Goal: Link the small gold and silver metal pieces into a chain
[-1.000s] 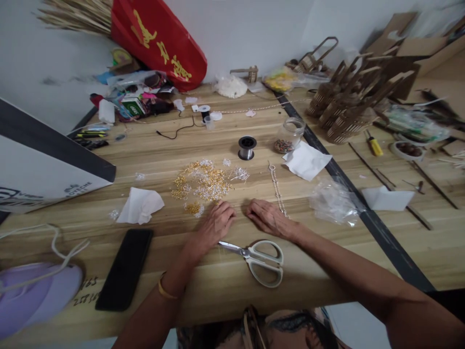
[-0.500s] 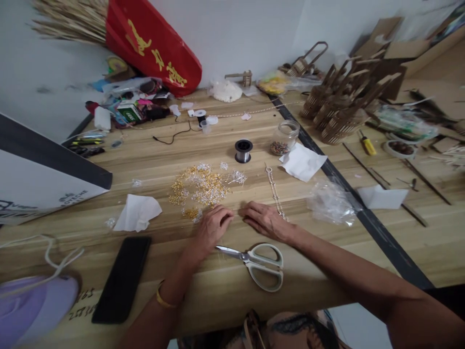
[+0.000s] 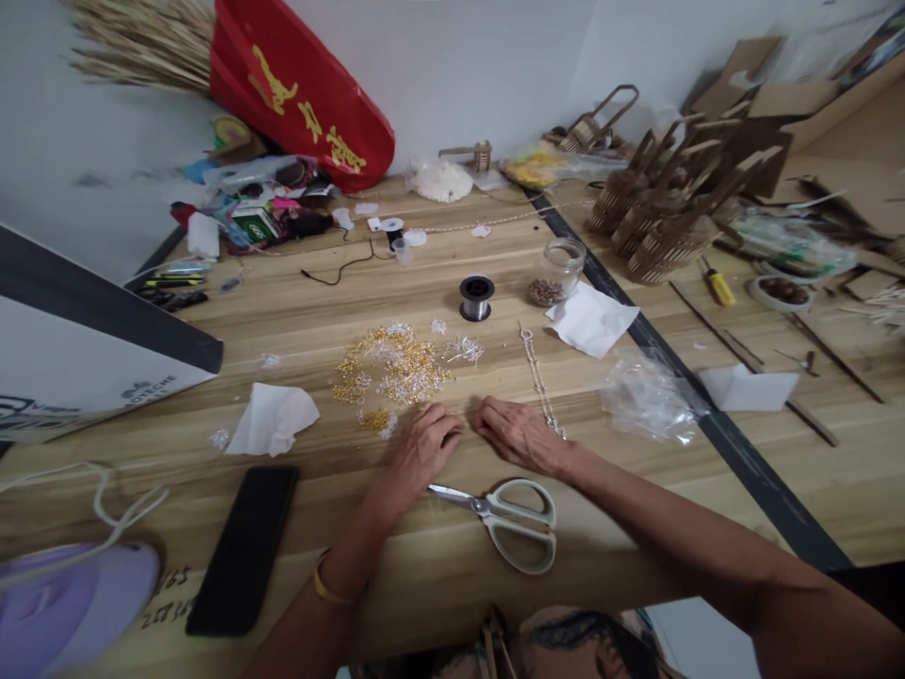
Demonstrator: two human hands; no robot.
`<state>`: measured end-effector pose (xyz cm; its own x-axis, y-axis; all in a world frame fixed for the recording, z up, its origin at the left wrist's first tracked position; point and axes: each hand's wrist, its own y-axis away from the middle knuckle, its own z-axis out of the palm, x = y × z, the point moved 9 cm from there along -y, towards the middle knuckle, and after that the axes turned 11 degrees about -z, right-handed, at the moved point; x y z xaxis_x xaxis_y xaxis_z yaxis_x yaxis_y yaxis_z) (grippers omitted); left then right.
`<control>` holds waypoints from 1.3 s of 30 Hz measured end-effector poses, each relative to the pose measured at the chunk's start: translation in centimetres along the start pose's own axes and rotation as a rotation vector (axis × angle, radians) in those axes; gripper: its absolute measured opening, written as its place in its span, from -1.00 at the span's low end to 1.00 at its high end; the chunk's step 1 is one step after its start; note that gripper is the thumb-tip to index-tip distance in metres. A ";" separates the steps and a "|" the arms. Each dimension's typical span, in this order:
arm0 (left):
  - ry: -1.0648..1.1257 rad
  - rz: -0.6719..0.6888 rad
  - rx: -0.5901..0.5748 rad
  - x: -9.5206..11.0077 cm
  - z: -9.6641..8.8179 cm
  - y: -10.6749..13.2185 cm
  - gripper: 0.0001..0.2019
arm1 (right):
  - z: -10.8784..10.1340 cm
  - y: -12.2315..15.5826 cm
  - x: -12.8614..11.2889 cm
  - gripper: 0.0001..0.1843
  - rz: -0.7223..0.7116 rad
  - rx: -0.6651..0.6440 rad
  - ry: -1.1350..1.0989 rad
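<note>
My left hand (image 3: 422, 443) rests on the wooden table (image 3: 452, 255) with its fingers curled and the tips pressed down, right beside a pile of small gold and silver findings (image 3: 392, 366). Whatever is under those fingertips is too small to make out. My right hand (image 3: 519, 436) lies flat, palm down, its fingers stretched to the left and almost meeting the left hand. A thin beaded chain (image 3: 538, 377) runs away from its knuckles. White-handled scissors (image 3: 505, 519) lie shut just in front of both hands.
A wire spool (image 3: 476, 297) and a glass jar of beads (image 3: 555, 272) stand beyond the pile. A crumpled tissue (image 3: 272, 420), a black phone (image 3: 244, 547), white paper (image 3: 590, 321) and a plastic bag (image 3: 647, 396) lie around. Wooden baskets (image 3: 665, 222) crowd the back right.
Both hands stay in nearly the same place on the table; the left fingers curl in slightly. The view shifts a little with my head.
</note>
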<state>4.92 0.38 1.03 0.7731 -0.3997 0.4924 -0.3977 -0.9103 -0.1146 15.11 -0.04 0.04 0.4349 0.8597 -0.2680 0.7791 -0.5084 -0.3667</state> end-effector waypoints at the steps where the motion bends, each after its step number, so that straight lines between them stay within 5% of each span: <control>1: -0.010 0.001 -0.003 0.0 0.0 0.0 -0.92 | -0.1 0.0 0.1 -0.81 0.002 0.011 -0.014; 13: -0.226 0.045 -0.057 0.4 0.9 -0.1 -0.89 | -0.7 0.0 0.6 -0.82 0.066 0.060 -0.095; 25: -0.064 -0.027 -0.016 -0.3 -0.2 -0.4 -0.88 | 0.4 -2.0 -0.1 -0.83 0.064 -0.160 0.044; 32: 0.215 -0.173 0.144 -2.8 -2.3 -0.5 -0.88 | 1.0 -3.6 1.8 -0.88 0.089 -0.057 -0.247; 39: 0.270 -0.196 0.114 -4.9 -3.0 -0.6 -0.89 | 1.2 -2.8 2.9 -0.84 0.143 0.032 -0.458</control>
<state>-0.14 3.19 1.31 0.6648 -0.1869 0.7233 -0.1846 -0.9793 -0.0833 13.63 3.87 -0.77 0.2876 0.6742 -0.6803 0.7082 -0.6279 -0.3229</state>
